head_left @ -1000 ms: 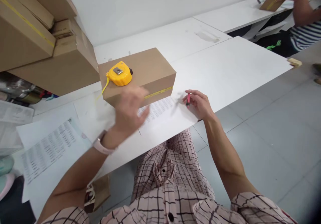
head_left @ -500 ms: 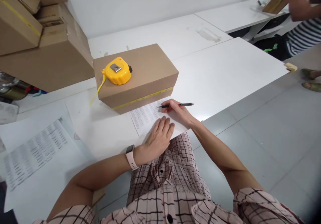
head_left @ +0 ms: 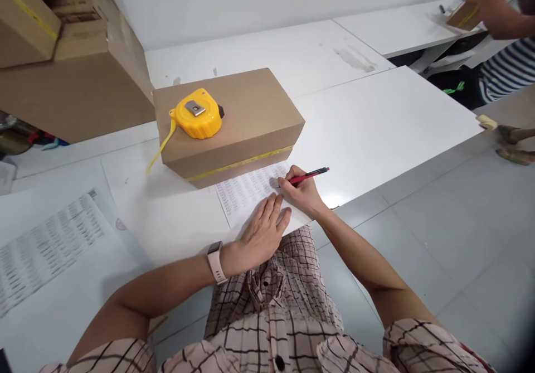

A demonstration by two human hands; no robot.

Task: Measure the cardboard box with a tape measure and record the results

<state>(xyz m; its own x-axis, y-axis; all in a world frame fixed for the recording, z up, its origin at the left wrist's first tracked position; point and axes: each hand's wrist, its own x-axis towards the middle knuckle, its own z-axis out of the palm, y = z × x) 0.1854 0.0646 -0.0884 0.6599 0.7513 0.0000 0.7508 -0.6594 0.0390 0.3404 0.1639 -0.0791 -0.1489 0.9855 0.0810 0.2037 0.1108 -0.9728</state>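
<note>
My right hand [head_left: 301, 192] grips a red pen [head_left: 308, 176] with its tip on a printed sheet [head_left: 244, 193] at the table's near edge. My left hand [head_left: 259, 235] lies flat on the lower part of that sheet, fingers stretched out, a pale watch on the wrist. Just behind the sheet sits a closed brown cardboard box [head_left: 246, 116] with a strip of yellow tape round it. A yellow tape measure [head_left: 197, 120] rests on the box's top left, its blade hanging over the left side.
Stacked cardboard boxes [head_left: 75, 77] fill the far left. More printed sheets [head_left: 45, 245] lie on the table [head_left: 376, 122] at left. Another person in a striped top [head_left: 507, 66] handles a box at a far right table. Grey tiled floor is to the right.
My left hand came down from the box to lie flat on the sheet. My right hand turned the pen and brought its tip onto the paper. The view shifted slightly.
</note>
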